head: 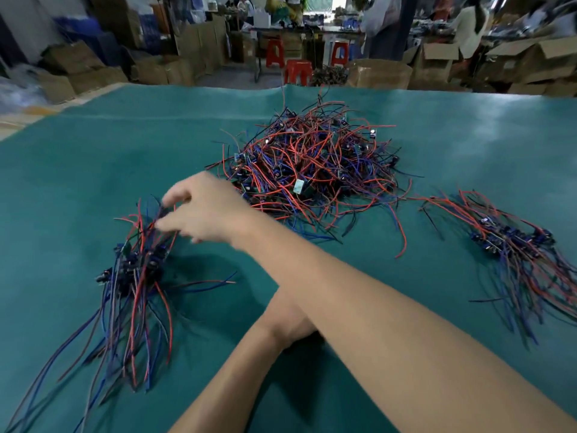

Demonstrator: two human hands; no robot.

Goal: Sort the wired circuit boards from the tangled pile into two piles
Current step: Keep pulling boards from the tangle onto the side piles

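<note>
The right hand (pixel 206 210) reaches across the body toward ten o'clock, its forearm running diagonally from the lower right corner over the green table cover (pixel 93 157). Its fingers point left and down, loosely curled, fingertips at the upper wire ends of the left pile (pixel 137 270); motion blur hides whether they pinch a wire or only touch it. The left hand (pixel 287 323) sits low near six o'clock, mostly tucked under the right forearm, so I cannot tell how its fingers lie. The tangled pile (pixel 312 173) of red, blue and black wires with small boards lies at twelve o'clock, just beyond the right hand. The right pile (pixel 518 248) lies at three o'clock, well apart from both hands. Red stools (pixel 298 71) and cardboard boxes (pixel 379 73) stand beyond the table.
</note>
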